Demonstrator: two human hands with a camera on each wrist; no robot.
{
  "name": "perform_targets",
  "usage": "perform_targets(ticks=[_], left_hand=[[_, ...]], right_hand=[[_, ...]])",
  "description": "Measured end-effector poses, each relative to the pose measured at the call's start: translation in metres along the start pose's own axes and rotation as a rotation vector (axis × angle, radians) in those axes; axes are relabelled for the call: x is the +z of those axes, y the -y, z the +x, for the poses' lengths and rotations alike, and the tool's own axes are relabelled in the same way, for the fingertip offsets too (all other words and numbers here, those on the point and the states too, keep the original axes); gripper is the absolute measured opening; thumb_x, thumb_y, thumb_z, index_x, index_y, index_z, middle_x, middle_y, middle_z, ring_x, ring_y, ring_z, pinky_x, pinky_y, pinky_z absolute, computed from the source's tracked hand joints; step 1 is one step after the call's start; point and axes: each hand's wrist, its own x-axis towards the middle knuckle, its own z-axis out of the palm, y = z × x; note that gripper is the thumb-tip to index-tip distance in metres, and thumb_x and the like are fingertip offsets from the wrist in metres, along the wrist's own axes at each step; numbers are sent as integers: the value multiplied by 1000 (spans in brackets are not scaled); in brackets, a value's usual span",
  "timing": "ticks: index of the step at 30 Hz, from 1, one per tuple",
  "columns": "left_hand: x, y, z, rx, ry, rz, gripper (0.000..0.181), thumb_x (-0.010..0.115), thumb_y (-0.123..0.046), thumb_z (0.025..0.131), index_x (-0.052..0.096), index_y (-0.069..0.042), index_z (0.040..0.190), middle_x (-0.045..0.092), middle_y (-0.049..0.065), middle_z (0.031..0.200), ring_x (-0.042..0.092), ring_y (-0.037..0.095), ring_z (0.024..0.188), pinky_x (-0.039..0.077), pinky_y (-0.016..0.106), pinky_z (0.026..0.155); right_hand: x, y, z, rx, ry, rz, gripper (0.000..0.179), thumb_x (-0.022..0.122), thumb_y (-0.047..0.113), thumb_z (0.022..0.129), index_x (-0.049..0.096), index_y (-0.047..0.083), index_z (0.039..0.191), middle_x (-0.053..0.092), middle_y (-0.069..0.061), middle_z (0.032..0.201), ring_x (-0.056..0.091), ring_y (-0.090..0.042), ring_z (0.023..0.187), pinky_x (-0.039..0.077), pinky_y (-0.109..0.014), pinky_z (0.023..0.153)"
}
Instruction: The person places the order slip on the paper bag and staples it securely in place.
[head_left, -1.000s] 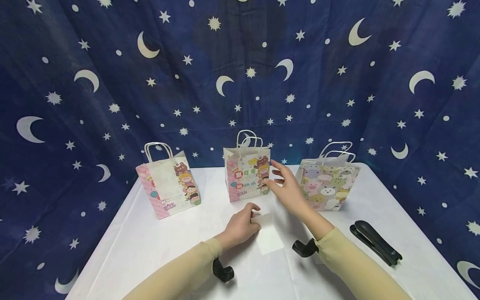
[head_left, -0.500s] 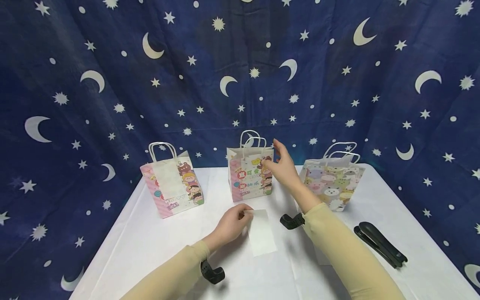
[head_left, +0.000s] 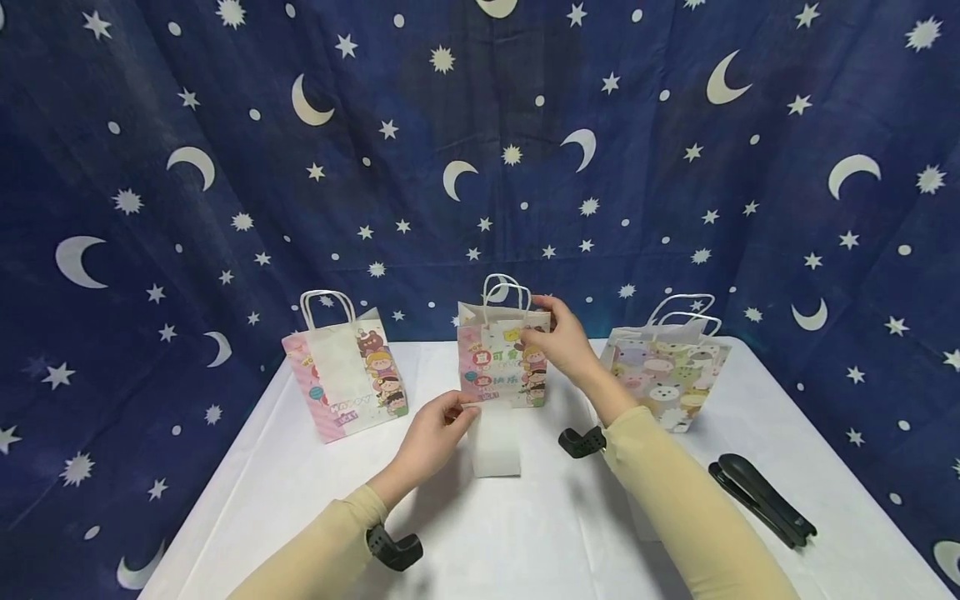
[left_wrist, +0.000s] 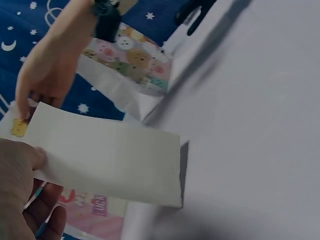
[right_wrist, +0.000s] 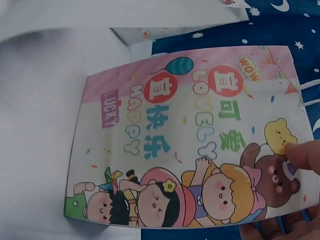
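In the head view, a small paper gift bag (head_left: 491, 367) with cartoon children and white twisted handles stands upright at the middle back. My right hand (head_left: 561, 342) pinches its upper right edge, thumb on the printed front and fingers round behind. The right wrist view shows that thumb (right_wrist: 306, 155) by the yellow bear on the bag's face. My left hand (head_left: 431, 433) pinches the top end of a blank white paper slip (head_left: 497, 450), which hangs just in front of the bag. In the left wrist view the slip (left_wrist: 110, 155) covers part of the bag's lower print.
A similar pink-sided gift bag (head_left: 352, 383) stands to the left. An animal-print bag (head_left: 667, 379) is at the right, and a black stapler (head_left: 761, 500) lies nearer on the white-covered table (head_left: 247, 517). A starry blue curtain (head_left: 480, 167) hangs behind.
My left hand has lifted the slip off the table and carried it leftward, up close to the middle bag. My right hand has come onto that bag's upper right edge and grips it.
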Motion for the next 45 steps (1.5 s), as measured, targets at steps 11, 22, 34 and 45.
perform_targets(ticks=[11,22,34,45], left_hand=[[-18,-13,18,63,-112,11,12,72,-24,98,75,-15,106,71,-5,94,66,14,89,53,39,84],[-19,-27,32,139,-218,54,8,75,-23,95,77,-18,102,69,-6,94,61,13,88,51,36,79],[-15,-31,46,203,-378,151,6,79,-21,93,78,-17,98,72,-7,92,57,14,80,44,33,71],[-9,-31,49,184,-432,161,7,78,-22,93,79,-18,99,73,-8,93,54,15,78,40,34,73]], right_hand=[[-4,-1,-11,17,3,-65,42,73,25,95,66,6,131,68,-15,116,68,-29,103,51,-47,93],[0,-4,-19,2,-24,-62,34,73,24,96,71,5,124,72,-10,93,70,-21,89,53,-38,85],[4,0,-25,-59,59,-46,26,72,22,97,71,5,116,73,-10,103,72,-25,92,57,-40,85],[4,1,-28,-63,134,-58,37,72,22,97,67,3,128,69,-11,120,65,-23,100,54,-36,85]])
